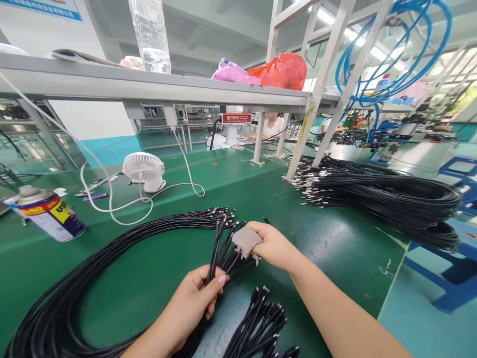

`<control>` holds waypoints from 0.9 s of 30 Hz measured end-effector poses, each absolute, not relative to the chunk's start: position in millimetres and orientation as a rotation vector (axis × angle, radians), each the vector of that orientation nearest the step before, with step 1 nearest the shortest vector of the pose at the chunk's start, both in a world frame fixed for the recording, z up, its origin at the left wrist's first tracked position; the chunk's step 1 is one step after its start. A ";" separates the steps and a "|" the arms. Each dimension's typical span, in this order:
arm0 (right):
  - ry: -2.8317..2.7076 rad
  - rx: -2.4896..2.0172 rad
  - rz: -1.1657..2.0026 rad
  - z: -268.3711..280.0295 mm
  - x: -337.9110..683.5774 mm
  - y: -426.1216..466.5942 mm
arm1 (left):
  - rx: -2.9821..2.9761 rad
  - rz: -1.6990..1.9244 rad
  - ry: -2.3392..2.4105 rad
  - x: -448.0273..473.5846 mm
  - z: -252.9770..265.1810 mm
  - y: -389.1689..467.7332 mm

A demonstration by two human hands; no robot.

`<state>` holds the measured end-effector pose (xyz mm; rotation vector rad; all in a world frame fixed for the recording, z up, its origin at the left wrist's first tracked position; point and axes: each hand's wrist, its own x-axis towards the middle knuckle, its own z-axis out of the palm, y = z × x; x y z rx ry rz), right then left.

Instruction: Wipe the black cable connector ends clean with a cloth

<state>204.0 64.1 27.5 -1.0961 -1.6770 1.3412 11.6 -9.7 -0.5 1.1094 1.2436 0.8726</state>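
My left hand [199, 298] is closed around several black cables [219, 248] near their connector ends. In my right hand [274, 246] a folded grey cloth [246, 240] is pinched, pressed close to the connectors of the held cables. Whether the cloth touches them, I cannot tell. A looped bundle of black cables [97, 261] curves across the green table on the left, its metal-tipped ends lying just behind my hands. Below my right wrist lies another group of connector ends [261, 320].
A large coil of black cables [380, 194] lies at the right edge by a white frame post [316, 94]. On the left are a spray can [48, 214], a small white fan [143, 169] and a white cord. A shelf [186, 89] spans above; a person [272, 127] sits behind.
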 end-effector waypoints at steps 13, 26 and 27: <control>-1.785 -1.070 1.455 31.8 205.3 54.4 | 1.097 0.890 1.238 12.5 2.2 -8.9; -1.782 -1.086 1.409 25.9 210.7 61.9 | 1.091 0.900 1.240 13.3 -0.5 -9.0; -1.785 -1.088 1.399 24.6 212.3 63.3 | 1.092 0.901 1.238 13.4 -0.1 -9.0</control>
